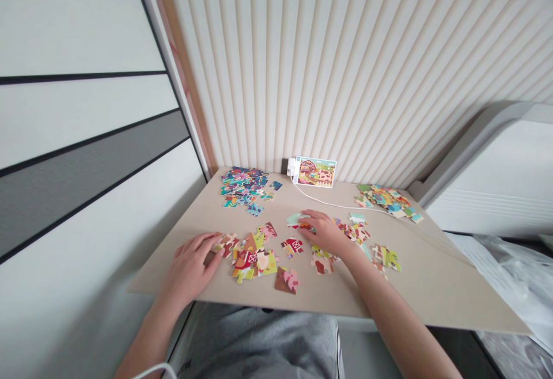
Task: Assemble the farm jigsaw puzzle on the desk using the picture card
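My left hand [190,266] rests near the table's left front, its fingers stretched and thumb apart, fingertips at a brown-and-white jigsaw puzzle piece [228,243]. Farther right, my right hand [325,232] reaches in with its fingertips closed on a light-blue and red puzzle piece [294,219]; the fingers partly cover it. Between the hands lie a loose red barn piece [293,246], a pink-and-brown piece [287,280] and a cluster with a white hen [265,262]. More farm-coloured pieces [323,265] lie beneath and beside my right wrist, partly hidden.
A farm picture card [316,172] leans at the back beside a white charger [291,166], whose cable [322,201] crosses the table [440,287]. Blue-purple pieces [245,186] are heaped back left, another mixed pile [389,199] back right. A pleated curtain [276,68] hangs behind.
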`<state>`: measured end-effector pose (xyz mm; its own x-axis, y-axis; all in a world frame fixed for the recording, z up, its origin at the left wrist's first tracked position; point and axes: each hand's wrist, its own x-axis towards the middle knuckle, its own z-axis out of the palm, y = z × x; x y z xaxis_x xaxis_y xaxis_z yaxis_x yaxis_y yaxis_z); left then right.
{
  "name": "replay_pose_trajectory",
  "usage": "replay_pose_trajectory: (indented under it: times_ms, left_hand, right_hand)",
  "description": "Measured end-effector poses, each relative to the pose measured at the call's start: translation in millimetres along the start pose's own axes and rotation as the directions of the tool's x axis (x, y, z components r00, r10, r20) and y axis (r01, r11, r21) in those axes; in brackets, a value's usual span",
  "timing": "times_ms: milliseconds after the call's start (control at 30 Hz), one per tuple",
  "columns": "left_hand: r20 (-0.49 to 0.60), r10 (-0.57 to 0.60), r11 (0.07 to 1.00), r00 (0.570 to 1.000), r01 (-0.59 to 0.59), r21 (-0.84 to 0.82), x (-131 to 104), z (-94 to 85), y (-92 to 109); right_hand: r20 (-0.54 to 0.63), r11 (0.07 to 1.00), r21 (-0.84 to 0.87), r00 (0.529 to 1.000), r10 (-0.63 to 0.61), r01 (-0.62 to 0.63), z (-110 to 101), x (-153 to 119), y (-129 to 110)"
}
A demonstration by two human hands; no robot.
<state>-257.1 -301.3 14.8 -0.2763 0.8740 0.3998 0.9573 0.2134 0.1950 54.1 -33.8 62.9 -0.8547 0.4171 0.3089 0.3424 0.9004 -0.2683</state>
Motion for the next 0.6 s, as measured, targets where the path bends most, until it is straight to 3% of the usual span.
replay_pose_trajectory:
  times_ms: [200,467,600]
  left_hand:
    - [-0.017,0.001,1.0,1.0,-0.001,-0.011,0,-1.2,1]
    - [-0.003,-0.015,1.0,1.0,0.015,-0.014,0,-1.1,1]
    - [-0.005,-0.01,1.0,1.0,0.01,-0.01,0,-1.4,1]
  right_hand:
    - [-0.011,0.999,0.048,1.0,0.011,-0.01,21,13,11]
    - [-0.074,0.997,0.059,0.996,0.053,-0.048,22,2,12]
    - [-0.077,0.998,0.07,0.997,0.008,-0.003,21,2,13]
